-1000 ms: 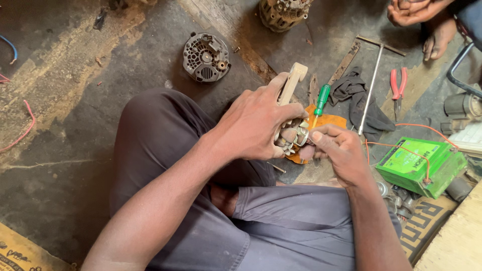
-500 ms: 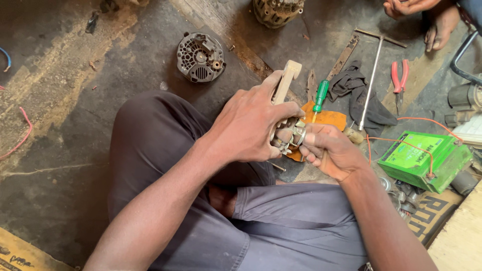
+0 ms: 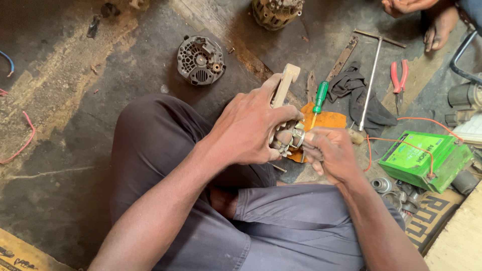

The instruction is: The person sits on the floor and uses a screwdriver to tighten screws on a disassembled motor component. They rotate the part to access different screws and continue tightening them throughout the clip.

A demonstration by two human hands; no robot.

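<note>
Small metal part (image 3: pixel 287 139) is still being clamped between closed left hand (image 3: pixel 251 128) and right hand (image 3: pixel 329 153); wooden handle (image 3: pixel 285 84) now being tilted slightly; grip unchanged, work continuing.

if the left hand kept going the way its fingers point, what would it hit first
The left hand points right, toward the small metal part it already grips. Just past that are the fingers of the right hand, so those come first; depth is hard to judge here.
</note>
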